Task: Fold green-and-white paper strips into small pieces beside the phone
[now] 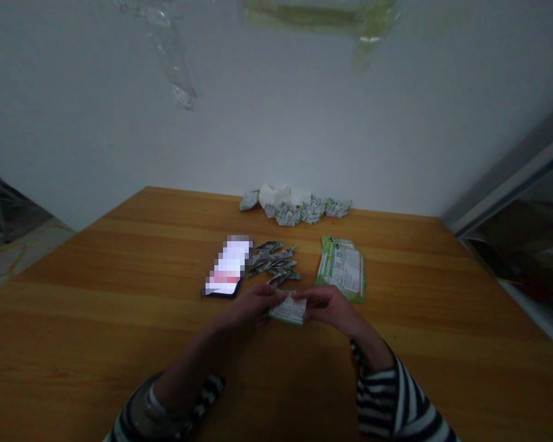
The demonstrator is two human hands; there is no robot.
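Observation:
A small printed packet (289, 310), white with a green edge, is held between both hands over the wooden table. My left hand (254, 304) pinches its upper left part, the thumb on top. On the other side my right hand (330, 307) grips its right edge with thumb and fingers. Just beyond the hands lies a loose pile of small folded packets (276, 261). To the right of that pile is a stack of flat green and white packets (345, 270). The fingers beneath the held packet are partly hidden.
A phone (230, 264) with a lit screen lies left of the small pile. Against the wall, a row of crumpled packets and white tissue (274, 195) sits at the back of the wooden table (133, 258). A metal-framed shelf (525, 172) stands at the right.

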